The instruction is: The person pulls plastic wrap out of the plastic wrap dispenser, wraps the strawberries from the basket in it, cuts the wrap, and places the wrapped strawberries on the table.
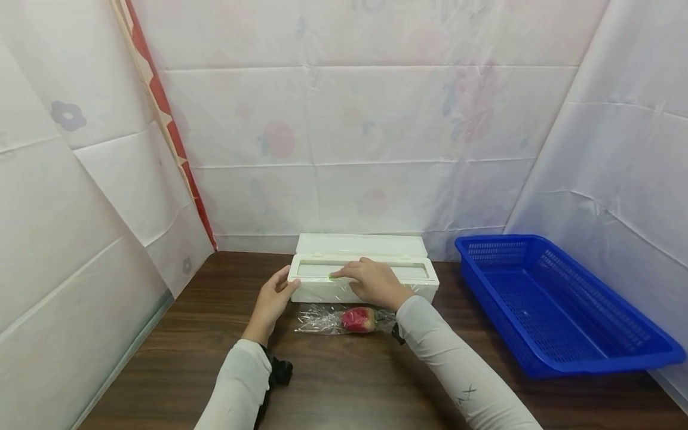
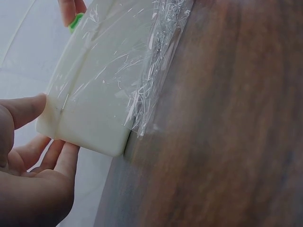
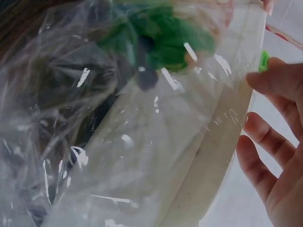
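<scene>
White box point(image 1: 317, 292), left hand point(image 1: 273, 300) round end

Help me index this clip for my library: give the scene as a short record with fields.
Left hand: holds the left end of the white box
Right hand: touches a small green thing at the box
In front of box: red flower in clear wrap
Right of box, apart: blue basket
Surface: brown wooden table
</scene>
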